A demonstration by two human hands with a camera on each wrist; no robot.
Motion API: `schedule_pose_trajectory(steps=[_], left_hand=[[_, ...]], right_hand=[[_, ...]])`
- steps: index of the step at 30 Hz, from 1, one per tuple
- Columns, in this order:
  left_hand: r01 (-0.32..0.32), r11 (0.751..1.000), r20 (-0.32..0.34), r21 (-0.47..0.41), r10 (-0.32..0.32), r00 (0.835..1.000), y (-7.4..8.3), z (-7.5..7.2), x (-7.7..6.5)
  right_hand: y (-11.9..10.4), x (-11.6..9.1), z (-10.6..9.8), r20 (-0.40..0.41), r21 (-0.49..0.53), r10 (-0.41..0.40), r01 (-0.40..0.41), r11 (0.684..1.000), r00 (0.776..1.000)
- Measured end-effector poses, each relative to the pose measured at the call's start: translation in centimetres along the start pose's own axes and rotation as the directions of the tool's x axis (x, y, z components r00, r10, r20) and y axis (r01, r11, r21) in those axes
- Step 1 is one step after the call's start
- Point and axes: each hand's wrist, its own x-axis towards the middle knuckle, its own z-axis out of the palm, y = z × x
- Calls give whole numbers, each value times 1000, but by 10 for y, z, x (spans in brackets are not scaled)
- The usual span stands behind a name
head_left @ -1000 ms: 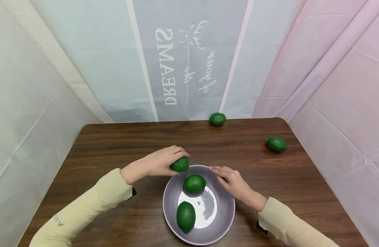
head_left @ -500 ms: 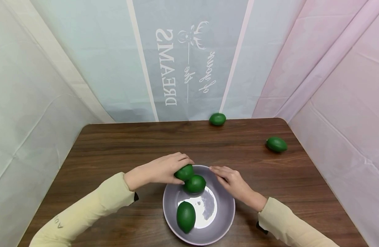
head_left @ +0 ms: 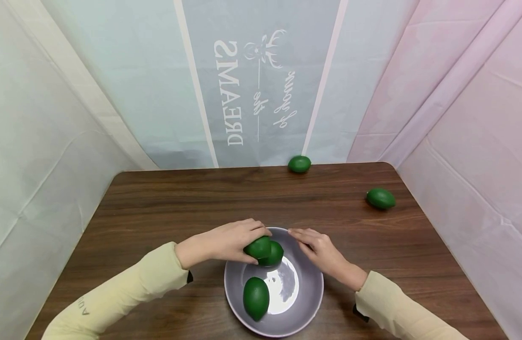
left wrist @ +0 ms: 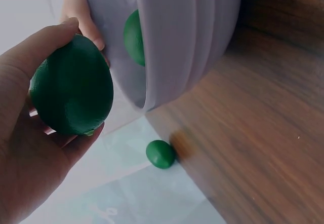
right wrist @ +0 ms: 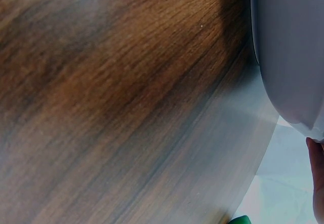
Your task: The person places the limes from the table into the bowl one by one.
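Observation:
My left hand (head_left: 231,240) grips a green lime (head_left: 257,247) over the far left rim of a grey-purple bowl (head_left: 305,295). Fingers and thumb curve round this lime (left wrist: 73,87) in the left wrist view, where it is held outside the rim opening. Partly covered by it in the head view, a second lime (head_left: 278,254) lies in the far part of the bowl. A third lime (head_left: 256,298) rests in the bowl's near left. On the far right rim rests my right hand (head_left: 322,255), its fingers extended and holding no lime.
One lime (head_left: 299,164) lies at the back edge of the brown wooden table (head_left: 180,198). Another lime (head_left: 381,198) sits toward the table's right edge. Pale fabric walls (head_left: 159,71) enclose the table at the back and both sides.
My left hand has carried its lime rightward and toward me, from the bowl's left rim to over the lime in the far part. The right hand has stayed on the rim.

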Motion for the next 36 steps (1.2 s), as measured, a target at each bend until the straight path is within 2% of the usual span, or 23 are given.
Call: schedule_pose_trajectory(steps=[18,30,36], left_hand=[[-27,1000,42,-6,27,999,6,18,-5],[-81,997,-6,0,81,997,4,29,-7],[-90,996,-4,2,90,996,4,31,-8]], right_hand=[[0,1,1,-12,0,-12,12,1000,1000],[0,0,0,-13,-5,-13,13,1000,1000],[0,0,0,-7,-6,-6,6,1000,1000]])
